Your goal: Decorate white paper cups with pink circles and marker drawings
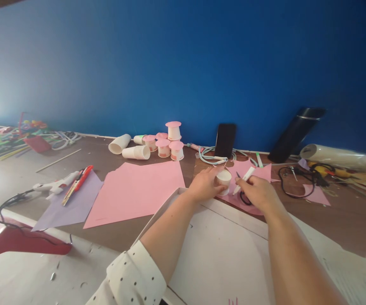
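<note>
My left hand (204, 183) is closed around the side of a small white paper cup (224, 177), which stands on the table. In my right hand (256, 194) is a white marker (245, 177), its lower end angled toward the cup but apart from it. Beneath that hand lies a pair of scissors (245, 199), partly hidden, with a black handle loop showing. Cut pink paper (263, 171) spreads under and behind both hands. To the left, several small paper cups with pink paper tops (177, 150) stand against the wall, one raised on the others.
A white board (230, 241) lies under my forearms. Leftward are a large pink sheet (138, 186), a red box cutter (77, 185) and a glue gun (57, 184) on purple paper. A phone (225, 141) and a black bottle (294, 135) lean against the blue wall.
</note>
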Demonstrator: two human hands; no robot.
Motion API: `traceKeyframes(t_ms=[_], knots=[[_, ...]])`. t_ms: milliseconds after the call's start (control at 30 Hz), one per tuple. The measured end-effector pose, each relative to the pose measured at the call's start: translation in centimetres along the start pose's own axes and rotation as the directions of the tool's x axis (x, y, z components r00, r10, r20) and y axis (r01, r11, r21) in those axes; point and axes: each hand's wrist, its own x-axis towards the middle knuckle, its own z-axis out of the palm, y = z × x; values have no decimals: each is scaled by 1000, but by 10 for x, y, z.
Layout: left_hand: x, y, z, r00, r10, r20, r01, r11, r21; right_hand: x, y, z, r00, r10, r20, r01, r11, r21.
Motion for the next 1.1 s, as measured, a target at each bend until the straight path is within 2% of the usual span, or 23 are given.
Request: traceKeyframes(t_ms=[167,267,333,400,467,500,567,633,700,767,900,1100], knots=[[0,-1,1,1000,-5,-18,4,998,-66,2,5,-3,998,29,-60,-26,998,51],[1,0,-5,988,-28,-153,-1,982,-190,4,8,-6,985,88,-148,-70,990,126],[2,2,-11,942,-91,-323,-3,961,-278,5,9,-8,974,133,-186,-98,977,190],[4,3,-17,864,-186,-468,4,932,-362,5,10,-8,968,147,-205,-95,965,245],[7,3,-21,789,-283,-545,-3,886,-464,5,10,-8,965,143,-221,-78,957,279],[8,3,-22,781,-329,-531,-10,843,-538,4,9,-8,962,145,-230,-74,954,291],[10,1,-22,826,-400,-396,20,724,-689,3,9,-9,956,157,-248,-77,950,303],[10,-1,-20,869,-436,-234,131,659,-741,3,9,-9,948,169,-269,-83,949,304],[8,-2,-19,858,-461,-227,223,731,-645,2,10,-10,942,171,-289,-83,952,295],[5,0,-17,867,-440,-233,253,792,-555,2,10,-10,940,159,-302,-69,955,287],[1,6,-14,929,-342,-142,232,838,-495,3,8,-9,950,149,-273,-76,963,260],[0,11,-6,977,-185,-106,160,965,-207,2,6,-8,962,152,-228,-104,973,208]])
